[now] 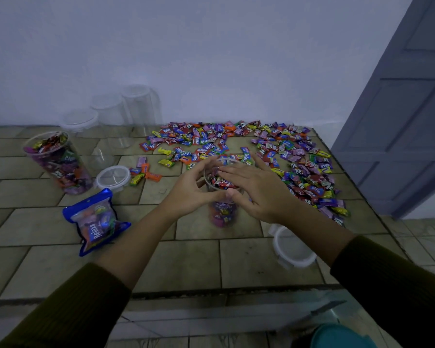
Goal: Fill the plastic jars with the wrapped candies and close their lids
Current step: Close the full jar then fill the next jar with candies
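Head view: on the tiled table [199,262], the open candy jar [224,214] stands mid-table, nearly full. The left hand [194,188] curls round its rim, seemingly gripping it. The right hand [258,190] lies straight-fingered across its mouth. Loose wrapped candies [236,141] spread just behind.

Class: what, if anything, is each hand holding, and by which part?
The left hand cups the open jar near its rim; the right hand lies flat across its mouth, gripping nothing.
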